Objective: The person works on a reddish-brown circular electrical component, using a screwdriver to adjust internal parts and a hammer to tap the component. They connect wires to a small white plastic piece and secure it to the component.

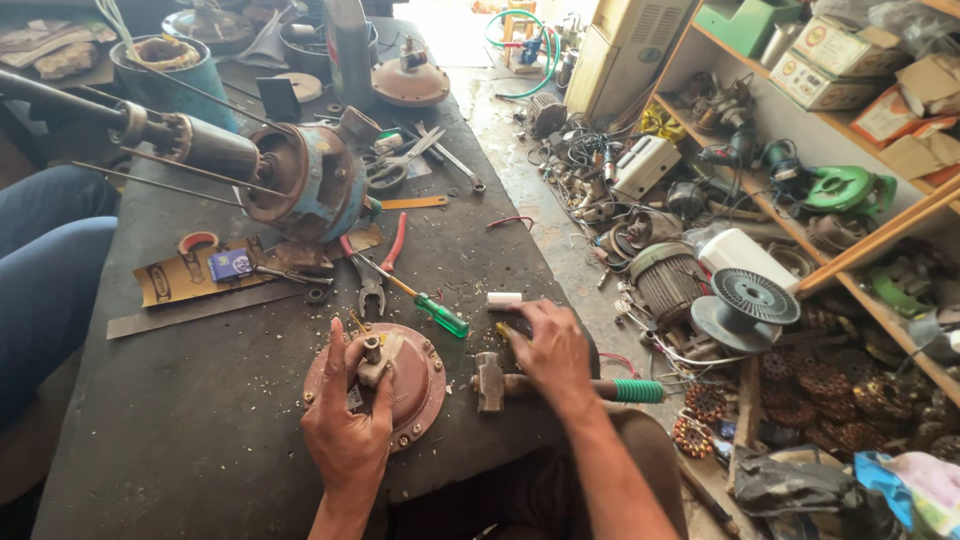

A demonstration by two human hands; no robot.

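Note:
My left hand (347, 420) rests on a round reddish motor end cover (420, 385) lying flat on the dark workbench (180, 420), fingers around a small metal fitting (372, 362) at its centre. My right hand (550, 350) lies over a hammer (490, 382) with a green ribbed handle grip (638, 391), and its fingertips touch a small tool with a yellow tip near a white cylinder (503, 299). Whether it grips the hammer is unclear.
A green-handled screwdriver (425, 303) and red-handled pliers (378, 270) lie just beyond the cover. A motor rotor assembly with long rods (290, 180) sits behind them. Another person's blue-trousered legs (45, 270) are at left. Motor parts, coils and shelves crowd the floor (720, 290) at right.

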